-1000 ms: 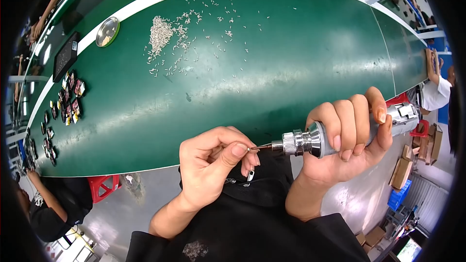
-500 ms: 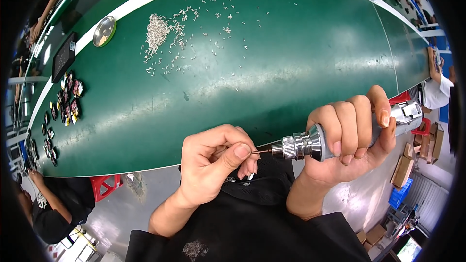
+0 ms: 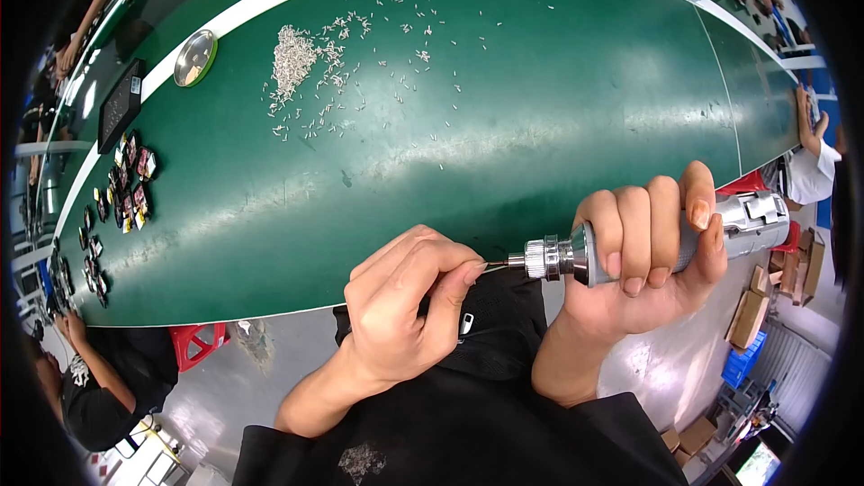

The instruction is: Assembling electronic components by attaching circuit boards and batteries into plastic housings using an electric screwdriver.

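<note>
My right hand [image 3: 641,252] wraps around a silver electric screwdriver [image 3: 547,257] above the near edge of the green table [image 3: 558,126]. My left hand [image 3: 400,306] pinches thumb and forefinger together at the tip of the thin bit [image 3: 499,264], though I can't tell what sits between them. Small silvery pins [image 3: 292,61] lie heaped toward the far edge, left of the middle.

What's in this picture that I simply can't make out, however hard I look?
In the head view:
- Whatever is pinched in the left hand: its own finger and thumb hide it.
- The tip of the thin bit: hidden at those fingertips.
- The middle of the silver tool: covered by the right hand.
- Each piece's exact shape in the pale heap: too small.
- The co-worker at right: cut off by the dark rim.
</note>
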Motion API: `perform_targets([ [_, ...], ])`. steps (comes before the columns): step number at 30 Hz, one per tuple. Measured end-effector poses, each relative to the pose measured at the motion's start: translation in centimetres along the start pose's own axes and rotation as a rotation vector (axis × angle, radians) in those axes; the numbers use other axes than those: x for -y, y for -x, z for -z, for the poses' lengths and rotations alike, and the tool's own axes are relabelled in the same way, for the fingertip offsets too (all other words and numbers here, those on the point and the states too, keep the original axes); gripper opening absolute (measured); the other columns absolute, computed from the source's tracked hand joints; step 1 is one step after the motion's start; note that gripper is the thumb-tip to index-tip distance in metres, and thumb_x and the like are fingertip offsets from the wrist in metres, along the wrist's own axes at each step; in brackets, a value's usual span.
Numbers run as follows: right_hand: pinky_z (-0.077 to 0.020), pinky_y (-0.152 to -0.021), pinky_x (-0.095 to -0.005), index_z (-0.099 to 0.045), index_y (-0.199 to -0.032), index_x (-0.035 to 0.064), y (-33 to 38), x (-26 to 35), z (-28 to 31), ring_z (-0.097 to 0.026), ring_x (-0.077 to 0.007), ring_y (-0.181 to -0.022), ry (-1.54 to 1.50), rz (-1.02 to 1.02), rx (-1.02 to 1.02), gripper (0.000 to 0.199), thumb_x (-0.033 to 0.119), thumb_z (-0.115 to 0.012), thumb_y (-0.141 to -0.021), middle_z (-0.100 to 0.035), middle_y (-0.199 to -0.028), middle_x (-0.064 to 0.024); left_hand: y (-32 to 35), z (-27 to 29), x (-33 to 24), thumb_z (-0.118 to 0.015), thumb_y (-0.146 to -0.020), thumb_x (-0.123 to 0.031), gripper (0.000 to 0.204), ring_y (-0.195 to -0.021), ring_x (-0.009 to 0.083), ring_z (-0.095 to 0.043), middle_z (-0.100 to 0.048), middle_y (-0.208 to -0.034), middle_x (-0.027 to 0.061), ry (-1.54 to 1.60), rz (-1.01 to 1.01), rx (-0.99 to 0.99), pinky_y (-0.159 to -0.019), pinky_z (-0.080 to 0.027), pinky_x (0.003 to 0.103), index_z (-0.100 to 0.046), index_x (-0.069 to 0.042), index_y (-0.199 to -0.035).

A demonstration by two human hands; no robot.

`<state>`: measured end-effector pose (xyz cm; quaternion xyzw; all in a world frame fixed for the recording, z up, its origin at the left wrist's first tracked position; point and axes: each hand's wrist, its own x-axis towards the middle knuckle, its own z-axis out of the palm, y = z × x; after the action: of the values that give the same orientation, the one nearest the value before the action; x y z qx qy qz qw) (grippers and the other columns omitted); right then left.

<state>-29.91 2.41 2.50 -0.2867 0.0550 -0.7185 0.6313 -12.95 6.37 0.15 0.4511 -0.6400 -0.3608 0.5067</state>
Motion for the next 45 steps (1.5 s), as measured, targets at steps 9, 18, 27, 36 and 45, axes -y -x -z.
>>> perform_targets([
  [9,-0.038,-0.052,-0.029,-0.051,-0.094,0.008,0.4,-0.2,0.9,-0.038,-0.0089,-0.043,-0.15,-0.014,-0.096,0.02,0.024,-0.04,-0.098,-0.039,-0.054,0.0028,0.2,0.0,0.1,-0.064,-0.078,0.008,0.008,-0.051,0.0145,-0.051,-0.057,-0.066,0.0071,0.103,0.106,0.117,-0.046,-0.039,0.025,-0.058,0.003,-0.08],
  [18,-0.035,-0.051,-0.0257,-0.049,-0.09,0.0052,0.0,-0.4,1.2,-0.036,-0.008,-0.044,-0.19,-0.009,-0.187,0.013,0.017,-0.049,-0.094,-0.037,-0.052,0.0028,-1.1,3.5,0.0,-0.054,-0.094,-0.017,0.032,-0.067,0.011,-0.055,-0.063,-0.078,0.0097,0.052,0.19,0.0,-0.062,-0.043,0.023,-0.054,0.006,-0.116],
  [27,-0.036,-0.052,-0.0282,-0.048,-0.089,0.0077,-0.4,-0.5,1.9,-0.035,-0.0094,-0.043,-0.22,-0.011,-0.346,0.014,0.02,-0.044,-0.096,-0.035,-0.051,0.0029,-5.3,8.1,-3.3,-0.072,-0.073,0.001,0.018,-0.049,0.0222,-0.052,-0.055,-0.058,0.009,-0.246,-0.063,0.275,-0.048,-0.041,0.032,-0.056,0.0,-0.063],
  [36,-0.0397,-0.056,-0.0216,-0.051,-0.109,0.0045,-0.5,-1.7,9.1,-0.042,-0.0109,-0.047,-0.15,-0.089,-0.378,0.019,0.016,-0.049,-0.093,-0.048,-0.072,-0.0002,-13.3,3.8,-11.9,-0.067,-0.083,-0.029,0.031,-0.062,0.027,-0.047,-0.043,-0.069,0.0081,0.132,-0.732,0.295,-0.061,-0.041,0.037,-0.059,0.001,-0.089],
  [45,-0.0468,-0.083,-0.0405,-0.054,-0.106,-0.0039,-1.1,-2.0,4.5,-0.056,-0.0288,-0.092,0.184,-0.173,-0.558,0.046,0.037,-0.04,-0.092,-0.057,-0.1,-0.0183,-18.0,3.6,-12.5,-0.053,-0.096,-0.029,0.034,-0.052,0.0143,-0.059,-0.058,-0.063,0.0045,0.473,-0.421,0.269,-0.046,-0.046,0.025,-0.059,-0.002,-0.114],
])
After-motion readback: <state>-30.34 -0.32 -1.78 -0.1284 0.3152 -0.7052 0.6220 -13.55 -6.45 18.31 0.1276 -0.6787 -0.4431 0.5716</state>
